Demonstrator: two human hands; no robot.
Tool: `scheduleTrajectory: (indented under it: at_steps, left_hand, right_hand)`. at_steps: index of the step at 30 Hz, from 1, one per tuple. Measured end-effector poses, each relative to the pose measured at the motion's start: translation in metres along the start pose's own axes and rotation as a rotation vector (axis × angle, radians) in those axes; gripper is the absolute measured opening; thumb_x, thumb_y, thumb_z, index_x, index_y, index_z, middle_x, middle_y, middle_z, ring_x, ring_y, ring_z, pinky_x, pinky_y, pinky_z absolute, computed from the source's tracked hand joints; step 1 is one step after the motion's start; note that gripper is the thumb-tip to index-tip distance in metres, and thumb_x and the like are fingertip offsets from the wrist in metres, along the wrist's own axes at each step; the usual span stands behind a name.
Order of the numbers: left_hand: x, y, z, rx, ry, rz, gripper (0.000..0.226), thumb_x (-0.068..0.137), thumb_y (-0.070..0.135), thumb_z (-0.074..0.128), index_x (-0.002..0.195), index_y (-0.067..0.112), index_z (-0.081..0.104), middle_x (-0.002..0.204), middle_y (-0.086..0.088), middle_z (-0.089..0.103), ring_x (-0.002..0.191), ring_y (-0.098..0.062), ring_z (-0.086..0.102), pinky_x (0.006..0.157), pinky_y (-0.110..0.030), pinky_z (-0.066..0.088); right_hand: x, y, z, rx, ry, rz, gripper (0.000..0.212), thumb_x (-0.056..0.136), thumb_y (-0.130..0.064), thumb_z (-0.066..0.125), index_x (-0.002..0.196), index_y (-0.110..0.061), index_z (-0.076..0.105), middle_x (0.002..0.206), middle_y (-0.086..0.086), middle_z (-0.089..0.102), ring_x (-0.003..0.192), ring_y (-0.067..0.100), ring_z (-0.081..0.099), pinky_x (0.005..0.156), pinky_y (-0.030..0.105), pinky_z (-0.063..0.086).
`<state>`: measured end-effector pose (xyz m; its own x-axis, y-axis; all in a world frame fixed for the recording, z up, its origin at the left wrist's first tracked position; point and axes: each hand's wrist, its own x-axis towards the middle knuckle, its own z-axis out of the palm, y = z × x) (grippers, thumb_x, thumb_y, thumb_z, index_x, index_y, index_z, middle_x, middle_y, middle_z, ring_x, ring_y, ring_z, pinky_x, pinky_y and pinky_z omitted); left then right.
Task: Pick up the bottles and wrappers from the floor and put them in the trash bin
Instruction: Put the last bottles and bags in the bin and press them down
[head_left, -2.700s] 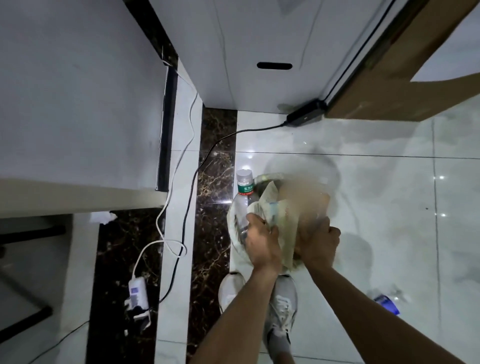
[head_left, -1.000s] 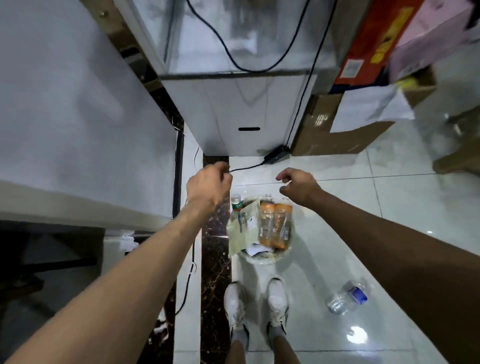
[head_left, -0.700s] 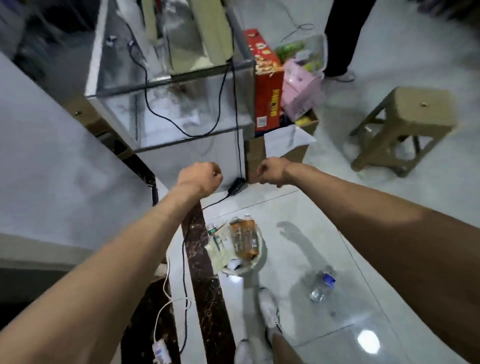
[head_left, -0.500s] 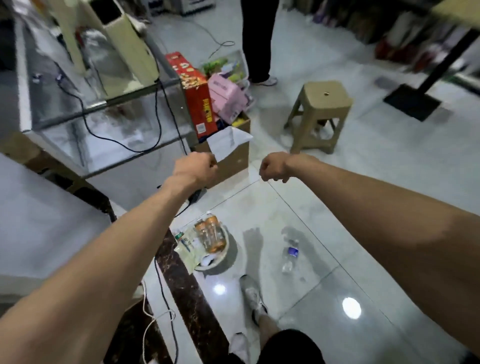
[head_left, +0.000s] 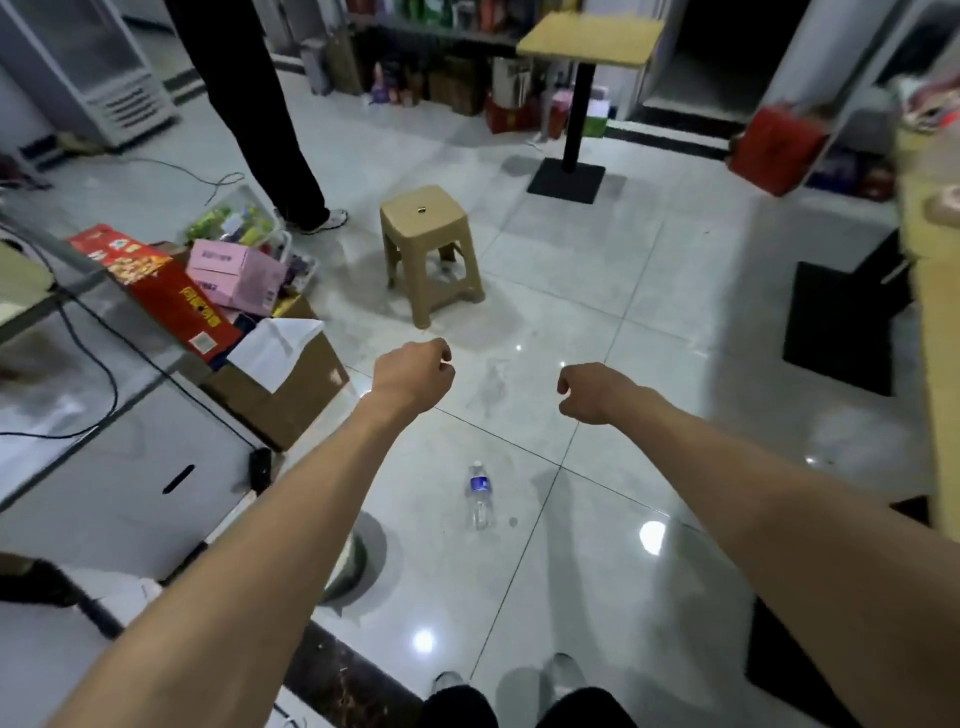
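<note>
Clear plastic bottle with a blue label (head_left: 480, 498) lay on the grey floor tiles (head_left: 597, 291), at six o'clock below my left hand (head_left: 413, 376) and right hand (head_left: 589, 391), both curled, holding nothing.

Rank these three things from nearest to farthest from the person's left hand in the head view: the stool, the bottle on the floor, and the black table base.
From the left hand:
1. Stool, just beyond the hand, a little to its right.
2. Bottle, lying on the floor tiles nearer the person, to the hand's right.
3. Black table base, far off, beyond the stool and to the right.
</note>
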<state>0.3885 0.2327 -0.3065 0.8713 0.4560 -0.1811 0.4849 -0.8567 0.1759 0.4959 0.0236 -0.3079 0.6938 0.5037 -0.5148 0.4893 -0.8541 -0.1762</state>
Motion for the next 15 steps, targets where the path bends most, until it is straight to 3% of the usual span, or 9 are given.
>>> scheduleTrajectory:
  at_steps: [8, 15]
  left_hand:
    - [0.005, 0.044, 0.034, -0.008, -0.018, 0.078, 0.039, 0.091, 0.021, 0.04, 0.128, 0.025, 0.053, 0.11, 0.0, 0.066, 0.097, -0.024, 0.062, 0.071, -0.029, 0.04]
    - [0.055, -0.025, 0.068, 0.035, -0.091, 0.036, 0.039, 0.092, 0.019, 0.041, 0.13, 0.025, 0.05, 0.117, 0.0, 0.063, 0.099, -0.024, 0.062, 0.073, -0.029, 0.038]
  right_hand:
    - [0.015, 0.036, 0.025, -0.001, -0.018, 0.003, 0.041, 0.092, -0.017, 0.049, 0.132, -0.009, 0.045, 0.129, 0.012, 0.05, 0.115, 0.031, 0.054, 0.097, 0.039, 0.047]
    - [0.089, -0.005, 0.052, 0.034, -0.082, -0.026, 0.042, 0.092, -0.021, 0.05, 0.132, -0.009, 0.044, 0.129, 0.011, 0.05, 0.113, 0.03, 0.056, 0.091, 0.036, 0.046]
